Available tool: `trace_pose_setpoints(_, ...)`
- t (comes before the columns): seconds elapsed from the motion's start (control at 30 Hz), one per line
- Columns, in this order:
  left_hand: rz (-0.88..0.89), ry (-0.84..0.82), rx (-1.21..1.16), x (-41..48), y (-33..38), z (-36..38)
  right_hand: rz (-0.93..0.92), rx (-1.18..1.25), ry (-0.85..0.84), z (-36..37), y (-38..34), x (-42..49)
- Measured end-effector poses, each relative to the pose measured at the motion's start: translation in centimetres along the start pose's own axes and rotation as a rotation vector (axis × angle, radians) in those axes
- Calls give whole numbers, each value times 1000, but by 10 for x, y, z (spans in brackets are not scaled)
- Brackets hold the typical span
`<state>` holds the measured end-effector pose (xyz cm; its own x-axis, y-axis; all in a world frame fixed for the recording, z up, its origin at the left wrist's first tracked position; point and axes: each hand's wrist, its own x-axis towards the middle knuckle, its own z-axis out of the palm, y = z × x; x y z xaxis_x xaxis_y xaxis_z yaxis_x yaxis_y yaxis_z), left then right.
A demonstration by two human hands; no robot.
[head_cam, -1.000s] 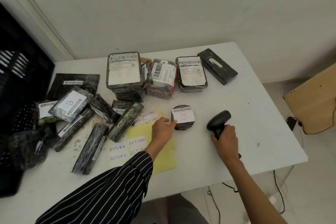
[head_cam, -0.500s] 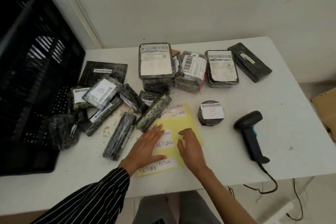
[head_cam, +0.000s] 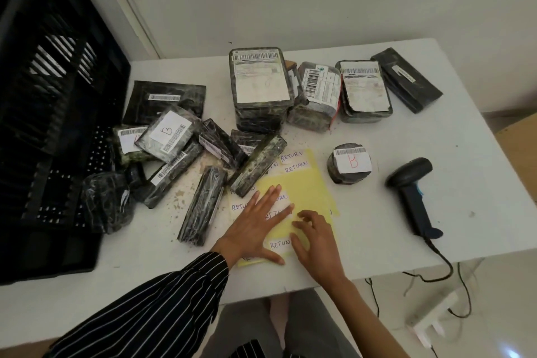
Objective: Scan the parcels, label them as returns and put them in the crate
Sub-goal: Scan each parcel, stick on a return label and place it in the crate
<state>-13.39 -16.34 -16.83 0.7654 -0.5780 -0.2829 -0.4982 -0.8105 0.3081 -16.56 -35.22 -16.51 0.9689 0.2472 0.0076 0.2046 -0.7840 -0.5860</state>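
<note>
Right now we are working over the pale yellow paper sheet (head_cam: 308, 189) of white handwritten RETURN stickers (head_cam: 280, 244), which is lying directly under our hands. Our left hand (head_cam: 255, 227) is pressing it flat, fingers straight and spread. Our right hand (head_cam: 316, 241), close beside it, is bending its fingertips (head_cam: 303, 216) onto a sticker's edge; we cannot tell whether it is pinching one yet. The sheet's long axis is running away from us, leaning slightly rightward, its words reading upright toward us.

Right of that hand, the black handheld barcode scanner (head_cam: 412, 197) is lying on the white table (head_cam: 450, 139), head pointing away. Just beyond the right hand, the round black film-wrapped parcel (head_cam: 350, 164) is sitting label-up, its red B facing us.

We are judging the task as barely begun. No parcel in the heap of black wrapped parcels (head_cam: 203, 206) beyond our left hand is showing a RETURN sticker. The black plastic crate (head_cam: 52, 125) is standing farther left, and we cannot tell what it holds.
</note>
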Motion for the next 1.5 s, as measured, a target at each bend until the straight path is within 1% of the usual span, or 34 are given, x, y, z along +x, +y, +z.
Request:
trace_pose_setpoints(0.13, 44, 16, 49, 1, -3, 4, -5, 14, 17, 3, 4, -7)
trace_pose_setpoints(0.23, 90, -11, 73, 2, -6, 3, 0, 11, 22, 8, 4, -10)
trace_pose_setpoints(0.3, 107, -23, 75, 2, -8, 2, 60, 15, 6, 13, 5, -10)
trace_pose_setpoints(0.37, 109, -20, 88, 2, -9, 1, 193, 81, -29, 15, 2, -11)
trace_pose_setpoints(0.4, 104, -22, 100, 2, -9, 1, 222, 87, -42, 15, 2, -13)
trace_pose_setpoints(0.47, 93, -42, 119, 3, -8, 0, 177, 67, -74, 10, -3, -18)
trace_pose_setpoints(0.57, 83, -86, 148, 4, -7, -2, -23, 35, -75, 3, -8, -29)
trace_pose_setpoints(0.6, 82, -95, 152, 4, -7, -3, -45, 55, -81, 0, -9, -32)
trace_pose_setpoints(0.87, 57, -128, 149, 4, -1, -9, -62, 238, -148, -21, -10, -28)
trace_pose_setpoints(0.97, 58, -115, 137, 4, -1, -8, -5, 357, -161, -30, -9, -27)
trace_pose_setpoints(1.07, 68, -112, 99, 3, -2, -11, 142, 472, -66, -39, -6, -21)
trace_pose_setpoints(1.17, 54, -106, -84, 2, 4, -19, 234, 480, 32, -55, 5, -10)
trace_pose_setpoints(1.23, -6, -58, -315, 2, 15, -29, 246, 466, 61, -70, 10, 1)
trace_pose_setpoints(1.3, -135, 28, -637, 7, 34, -41, 248, 461, 64, -84, 13, 12)
trace_pose_setpoints(1.37, -309, 152, -984, 20, 55, -54, 233, 450, 50, -96, 18, 23)
trace_pose_setpoints(1.4, -380, 217, -1102, 30, 64, -60, 224, 440, 40, -100, 21, 28)
trace_pose_setpoints(1.5, -521, 367, -1244, 63, 86, -68, 219, 440, 20, -110, 29, 43)
